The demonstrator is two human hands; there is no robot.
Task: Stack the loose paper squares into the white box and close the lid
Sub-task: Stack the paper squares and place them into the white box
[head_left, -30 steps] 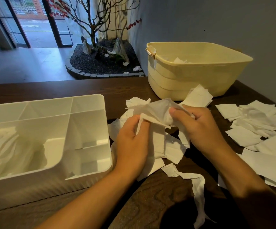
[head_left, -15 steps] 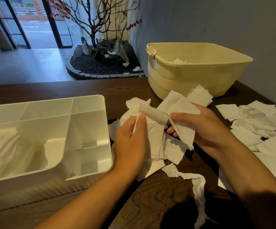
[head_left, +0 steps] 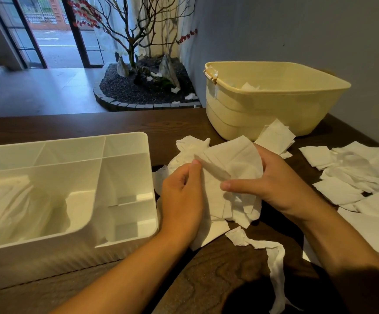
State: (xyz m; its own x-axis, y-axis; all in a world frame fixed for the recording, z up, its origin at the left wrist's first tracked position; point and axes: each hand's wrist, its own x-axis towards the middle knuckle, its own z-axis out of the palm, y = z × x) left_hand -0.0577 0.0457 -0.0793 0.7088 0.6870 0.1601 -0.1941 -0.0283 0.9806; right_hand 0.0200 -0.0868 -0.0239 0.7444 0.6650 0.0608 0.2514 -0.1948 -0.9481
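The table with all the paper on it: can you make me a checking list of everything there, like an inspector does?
Surface: dark wooden table, paper strewn over its right half.
Job's things: white box open, divided into compartments, crumpled white material in the big one; no lid seen. Loose paper squares scattered at right.
Clutter: twisted paper strip near the front; yellow tub with paper inside.
Hands: left hand and right hand both grip one crumpled paper sheet.
Cables: nothing seen.
Surroundings: bare tree in a gravel bed, glass door, grey wall.
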